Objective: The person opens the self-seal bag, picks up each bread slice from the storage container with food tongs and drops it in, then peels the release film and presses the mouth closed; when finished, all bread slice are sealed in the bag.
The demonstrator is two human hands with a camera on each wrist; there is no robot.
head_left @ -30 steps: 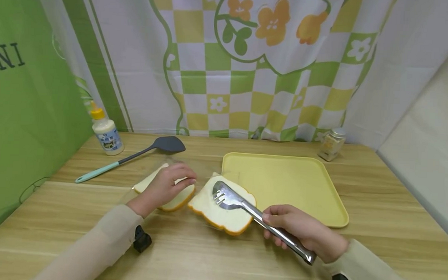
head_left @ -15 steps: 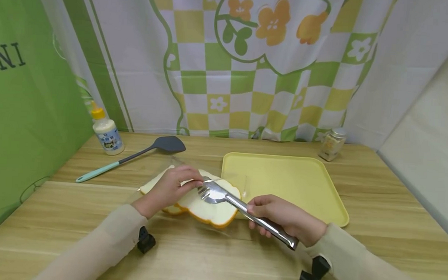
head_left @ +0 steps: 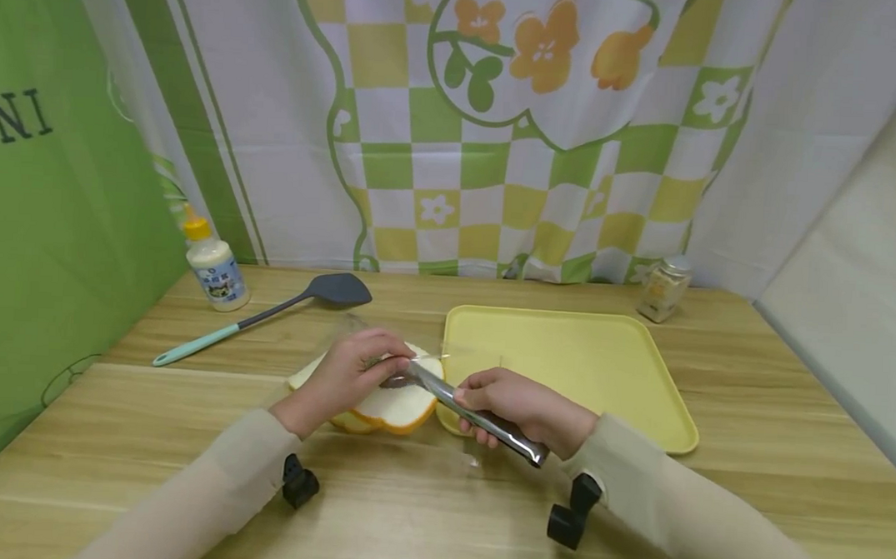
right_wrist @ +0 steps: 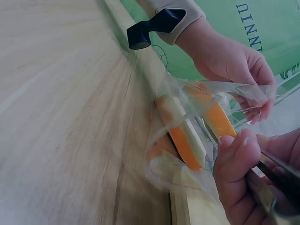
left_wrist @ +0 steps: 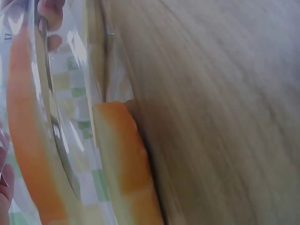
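In the head view my left hand pinches the edge of a clear plastic bag, holding its mouth up. My right hand grips metal tongs, whose slotted head lies over a white bread slice with an orange crust. This slice is tilted and sits largely within the bag, partly covered by my left hand. A second bread slice lies lower in the bag, close to the table, with a gap between the two in the right wrist view. The tongs' lower arm is mostly hidden behind the upper slice.
A yellow tray lies right of the bag. Behind on the left are a spatula with a mint handle and a white squeeze bottle with a yellow cap. A small glass jar stands at the back right.
My right hand has moved left with the tongs and bread slice, bringing the slice over the other one and into the bag. My left hand has shifted slightly right, keeping the bag's edge.
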